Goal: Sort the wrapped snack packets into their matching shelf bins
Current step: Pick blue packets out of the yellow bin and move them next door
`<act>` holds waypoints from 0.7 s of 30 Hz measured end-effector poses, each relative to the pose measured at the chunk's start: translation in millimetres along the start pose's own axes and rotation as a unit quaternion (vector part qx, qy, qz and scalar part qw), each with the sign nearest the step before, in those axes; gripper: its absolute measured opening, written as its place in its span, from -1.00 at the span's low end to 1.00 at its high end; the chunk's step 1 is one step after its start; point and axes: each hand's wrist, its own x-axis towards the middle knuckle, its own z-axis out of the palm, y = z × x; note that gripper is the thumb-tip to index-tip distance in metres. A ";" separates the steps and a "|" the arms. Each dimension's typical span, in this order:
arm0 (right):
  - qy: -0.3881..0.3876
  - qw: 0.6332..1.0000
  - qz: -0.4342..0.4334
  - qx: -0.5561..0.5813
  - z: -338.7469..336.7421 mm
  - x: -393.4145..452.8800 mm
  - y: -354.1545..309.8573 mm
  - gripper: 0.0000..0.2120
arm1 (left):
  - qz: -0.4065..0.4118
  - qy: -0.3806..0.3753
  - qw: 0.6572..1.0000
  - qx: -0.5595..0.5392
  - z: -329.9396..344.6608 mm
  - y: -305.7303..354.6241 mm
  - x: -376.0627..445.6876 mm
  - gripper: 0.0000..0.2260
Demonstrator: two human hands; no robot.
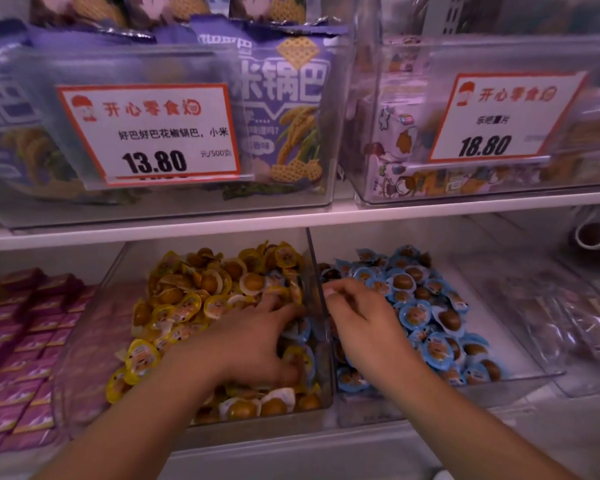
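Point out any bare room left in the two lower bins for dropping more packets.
The blue bin has a bare floor strip along its right wall, beside the blue packets. The yellow bin has a thinner patch at its left wall. Its right side is crowded with yellow packets, stray blue ones near the divider, and both the left hand and right hand.

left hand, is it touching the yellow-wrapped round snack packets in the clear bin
Touching. The head view shows the left hand pressed palm-down into the pile of yellow-wrapped round snack packets, its fingertips buried among them near the clear divider wall.
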 end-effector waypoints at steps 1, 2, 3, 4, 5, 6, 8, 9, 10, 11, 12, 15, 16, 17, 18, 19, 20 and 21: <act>0.000 1.000 0.000 0.000 -0.1 0.4 -0.2 -0.85 | 0.003 -0.014 1.000 -0.008 2.9 1.0 -1.1 -0.19; 0.001 1.000 0.000 -0.001 -0.1 0.5 -0.3 -0.85 | 0.006 -0.014 1.000 -0.022 5.9 2.0 -1.4 -0.20; 0.002 1.000 0.001 -0.002 0.1 0.9 -0.6 -0.85 | 0.008 -0.004 0.999 -0.036 7.9 2.3 -1.3 -0.22; 0.002 1.000 0.001 -0.003 0.4 1.0 -1.0 -0.85 | 0.007 0.009 0.999 -0.049 8.4 2.5 -0.9 -0.24; 0.004 1.000 0.001 -0.004 0.9 1.3 -1.4 -0.85 | 0.006 0.022 0.998 -0.059 8.7 3.6 -1.1 -0.26; 0.006 1.000 0.001 -0.004 1.2 1.5 -1.8 -0.86 | 0.007 0.037 0.997 -0.063 9.5 5.1 -1.9 -0.27; 0.009 1.000 0.004 -0.004 1.7 1.7 -2.8 -0.86 | 0.014 0.070 0.995 -0.063 13.8 8.9 -3.6 -0.22; 0.009 1.000 0.006 -0.003 1.8 1.8 -3.3 -0.86 | 0.018 0.082 0.994 -0.066 15.5 11.2 -4.8 -0.18; 0.008 1.000 0.008 -0.002 1.7 1.9 -3.7 -0.85 | 0.019 0.089 0.993 -0.070 16.2 13.1 -5.7 -0.14; 0.007 1.000 0.010 -0.001 1.7 2.0 -3.9 -0.85 | 0.020 0.091 0.993 -0.075 15.7 14.1 -6.1 -0.15; 0.008 1.000 0.010 0.000 1.5 2.0 -3.9 -0.85 | 0.027 0.091 0.992 -0.083 14.3 14.6 -5.9 -0.22; 0.014 1.000 0.010 -0.008 1.2 1.1 -4.6 -0.84 | 0.044 0.099 0.986 -0.128 8.3 15.0 -5.5 -0.42; 0.015 1.000 0.011 -0.010 1.1 0.8 -4.7 -0.84 | 0.040 0.107 0.982 -0.152 7.1 14.0 -5.7 -0.46; 0.015 1.000 0.010 -0.012 0.9 0.4 -4.8 -0.84 | 0.032 0.117 0.976 -0.180 5.9 12.2 -6.1 -0.49; 0.014 1.000 0.008 -0.014 0.4 -0.3 -5.2 -0.84 | 0.023 0.129 0.969 -0.212 3.9 9.5 -6.8 -0.55; 0.011 1.000 0.005 -0.016 -0.3 -1.1 -5.6 -0.84 | 0.016 0.145 0.957 -0.250 0.8 6.1 -7.4 -0.63; 0.007 1.000 0.003 -0.015 -1.2 -1.7 -6.1 -0.84 | 0.012 0.164 0.942 -0.294 -2.8 2.0 -8.4 -0.71; 0.002 1.000 0.002 -0.013 -1.9 -2.0 -6.6 -0.83 | 0.010 0.184 0.921 -0.342 -6.9 -2.0 -9.9 -0.77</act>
